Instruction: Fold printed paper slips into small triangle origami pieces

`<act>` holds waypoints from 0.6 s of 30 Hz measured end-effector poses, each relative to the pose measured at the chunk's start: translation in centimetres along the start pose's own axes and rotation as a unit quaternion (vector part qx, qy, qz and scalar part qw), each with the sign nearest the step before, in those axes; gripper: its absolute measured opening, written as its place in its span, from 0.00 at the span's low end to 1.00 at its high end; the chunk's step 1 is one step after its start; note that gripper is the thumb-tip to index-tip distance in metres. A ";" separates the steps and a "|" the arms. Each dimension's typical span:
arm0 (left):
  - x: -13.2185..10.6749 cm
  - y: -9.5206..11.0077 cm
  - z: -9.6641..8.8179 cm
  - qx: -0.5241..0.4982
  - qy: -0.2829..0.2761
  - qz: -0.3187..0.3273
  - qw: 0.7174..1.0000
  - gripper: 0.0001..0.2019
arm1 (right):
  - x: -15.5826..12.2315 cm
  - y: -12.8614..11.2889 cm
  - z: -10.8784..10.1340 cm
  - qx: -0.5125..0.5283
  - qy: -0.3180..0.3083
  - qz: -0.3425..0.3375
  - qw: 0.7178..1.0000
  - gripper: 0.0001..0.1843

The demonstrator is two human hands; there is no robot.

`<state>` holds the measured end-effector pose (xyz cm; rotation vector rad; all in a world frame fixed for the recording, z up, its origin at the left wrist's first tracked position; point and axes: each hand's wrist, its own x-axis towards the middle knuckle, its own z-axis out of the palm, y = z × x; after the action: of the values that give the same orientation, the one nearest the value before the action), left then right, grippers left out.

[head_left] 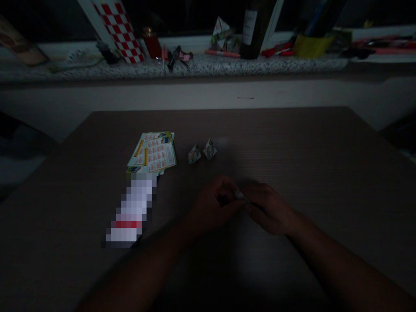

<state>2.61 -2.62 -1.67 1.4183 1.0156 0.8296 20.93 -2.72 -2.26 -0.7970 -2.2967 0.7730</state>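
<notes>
Between my two hands is a small folded piece of printed paper [239,194], mostly hidden by fingers. My left hand [214,203] pinches it from the left with thumb and fingertips. From the right, my right hand [271,206] closes its fingers on the other side of the paper. Just beyond my left hand stand two small folded paper shapes, one on the left [194,154] and one on the right [209,149]. Farther left lies a loose stack of printed paper slips [159,156].
A lit, pixelated phone-like device [133,212] lies below the slips on the wooden table [292,143]. Behind the table, a granite sill [208,67] carries a red-and-white checkered tube [120,32], a dark bottle [250,30], a yellow pot [312,45] and pens. The room is dim.
</notes>
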 end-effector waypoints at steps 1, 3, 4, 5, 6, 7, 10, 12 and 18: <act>0.0 0.0 0.0 0.012 0.021 0.005 1.000 0.14 | -0.1 0.1 0.0 0.009 0.009 0.001 1.000 0.10; 0.0 0.1 -0.3 0.027 0.076 0.017 0.997 0.15 | -0.2 0.2 0.0 0.036 0.029 0.011 0.999 0.11; 0.1 0.1 -0.5 0.031 0.103 0.022 0.994 0.15 | -0.4 0.3 0.0 0.051 0.038 0.019 0.998 0.12; 0.2 0.1 -0.8 0.030 0.121 0.025 0.992 0.14 | -0.5 0.4 -0.1 0.067 0.046 0.029 0.996 0.12; 0.4 0.1 -1.1 0.023 0.127 0.023 0.991 0.13 | -0.6 0.4 -0.1 0.083 0.052 0.039 0.994 0.13; 0.5 0.0 -1.3 0.010 0.114 0.017 0.993 0.13 | -0.7 0.5 -0.2 0.097 0.057 0.047 0.993 0.14; 0.9 -0.3 -1.8 -0.039 -0.003 -0.021 0.999 0.12 | -0.8 0.7 -0.3 0.124 0.065 0.058 0.988 0.16; 1.0 -0.5 -1.8 -0.041 -0.056 -0.047 0.996 0.13 | -0.8 0.8 -0.2 0.133 0.064 0.063 0.987 0.18; 0.9 -0.3 -1.6 -0.026 -0.045 -0.078 0.996 0.13 | -0.6 1.0 -0.1 0.157 0.059 0.132 0.977 0.19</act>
<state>1.42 -1.13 -1.89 1.3031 1.0139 0.6674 21.70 -2.45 -3.07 -0.9791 -1.9201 1.1407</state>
